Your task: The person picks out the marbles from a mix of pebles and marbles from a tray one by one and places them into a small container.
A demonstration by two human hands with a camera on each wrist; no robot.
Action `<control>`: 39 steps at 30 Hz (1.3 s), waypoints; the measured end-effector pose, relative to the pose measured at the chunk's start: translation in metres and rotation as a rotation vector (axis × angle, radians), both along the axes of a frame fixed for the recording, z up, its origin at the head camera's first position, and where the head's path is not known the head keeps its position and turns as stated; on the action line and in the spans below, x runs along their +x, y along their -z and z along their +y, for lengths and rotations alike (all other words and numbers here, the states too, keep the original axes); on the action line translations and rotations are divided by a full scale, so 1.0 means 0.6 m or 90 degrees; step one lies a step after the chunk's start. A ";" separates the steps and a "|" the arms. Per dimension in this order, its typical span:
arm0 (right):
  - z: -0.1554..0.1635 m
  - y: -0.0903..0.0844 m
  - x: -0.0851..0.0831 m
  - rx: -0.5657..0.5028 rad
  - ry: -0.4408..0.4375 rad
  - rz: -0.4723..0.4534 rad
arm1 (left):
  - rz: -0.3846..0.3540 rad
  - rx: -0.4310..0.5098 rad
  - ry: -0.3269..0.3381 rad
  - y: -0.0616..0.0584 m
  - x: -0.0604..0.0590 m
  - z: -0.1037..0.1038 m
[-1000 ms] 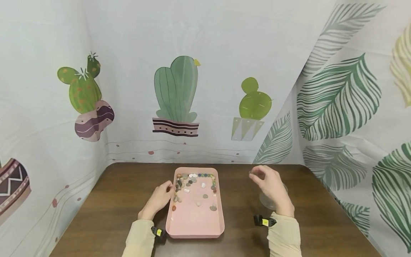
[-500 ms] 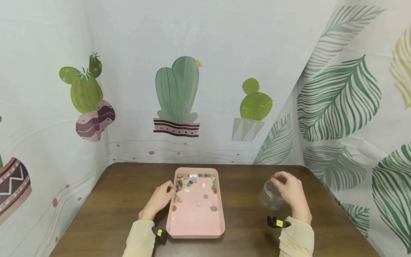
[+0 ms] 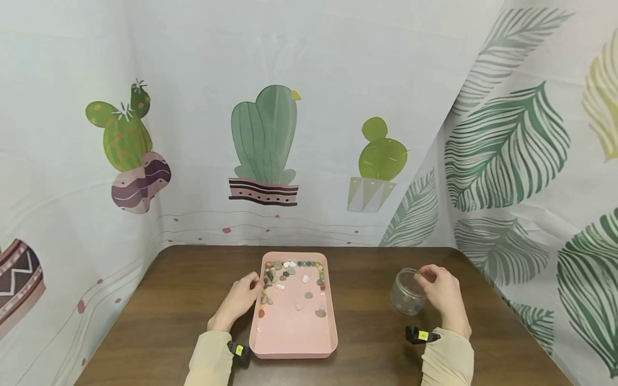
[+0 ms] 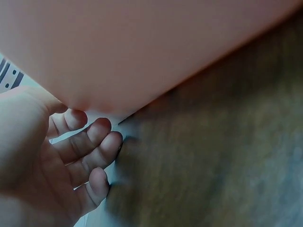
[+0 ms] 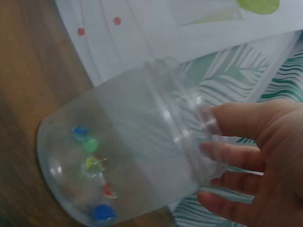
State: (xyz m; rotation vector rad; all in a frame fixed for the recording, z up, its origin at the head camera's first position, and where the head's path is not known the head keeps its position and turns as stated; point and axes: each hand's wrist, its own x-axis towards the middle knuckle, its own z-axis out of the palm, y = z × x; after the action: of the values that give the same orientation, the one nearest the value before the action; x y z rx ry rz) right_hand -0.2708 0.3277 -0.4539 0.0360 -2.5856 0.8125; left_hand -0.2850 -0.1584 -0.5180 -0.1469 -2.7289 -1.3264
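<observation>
A pink tray [image 3: 294,335] lies on the brown table [image 3: 169,300], with several small stones [image 3: 289,279] scattered in its far half. My left hand [image 3: 240,300] grips the tray's left rim, thumb on top. In the left wrist view its fingers [image 4: 90,142] curl against the tray's outer wall [image 4: 142,47]. A clear jar [image 3: 407,292] stands right of the tray. My right hand [image 3: 441,292] holds it at the rim from the right. In the right wrist view the fingers [image 5: 227,120] touch the jar's neck [image 5: 123,151], and a few coloured beads [image 5: 90,144] lie on the jar's bottom.
Curtains printed with cacti [image 3: 265,139] and leaves [image 3: 507,145] close the table in at the back, left and right. Bare wood lies between tray and jar [image 3: 362,300]. The table's right edge [image 3: 512,316] is close to the jar.
My right hand moved right and down from above the table beside the tray to the jar's rim. The left hand has stayed on the tray.
</observation>
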 end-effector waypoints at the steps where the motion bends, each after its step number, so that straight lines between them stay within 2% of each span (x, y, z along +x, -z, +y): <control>1: 0.000 0.003 -0.001 0.000 0.000 -0.005 | 0.002 0.000 0.000 0.001 0.000 0.000; 11: -0.005 0.016 -0.009 -0.011 -0.018 -0.070 | -0.005 0.002 -0.011 0.006 0.002 -0.006; 16: -0.005 0.018 -0.011 -0.026 -0.016 -0.082 | -0.011 0.009 -0.010 0.006 0.005 -0.007; 24: -0.006 -0.001 0.004 -0.023 -0.009 -0.052 | -0.006 0.014 -0.002 0.007 0.007 -0.004; 29: -0.016 -0.023 0.014 -0.023 -0.008 -0.003 | -0.015 0.017 0.008 0.006 0.008 -0.003; 33: -0.032 -0.039 0.015 -0.022 -0.023 0.034 | -0.003 0.012 0.008 0.002 0.006 -0.002; 39: -0.060 -0.052 0.010 -0.024 -0.056 0.029 | 0.007 0.003 0.005 0.000 0.002 -0.002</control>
State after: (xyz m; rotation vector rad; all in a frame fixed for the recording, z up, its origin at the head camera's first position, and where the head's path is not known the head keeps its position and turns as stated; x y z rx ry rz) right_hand -0.2650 0.2917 -0.4225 0.1570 -2.5405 0.8821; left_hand -0.2836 -0.1593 -0.5177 -0.1646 -2.7184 -1.3309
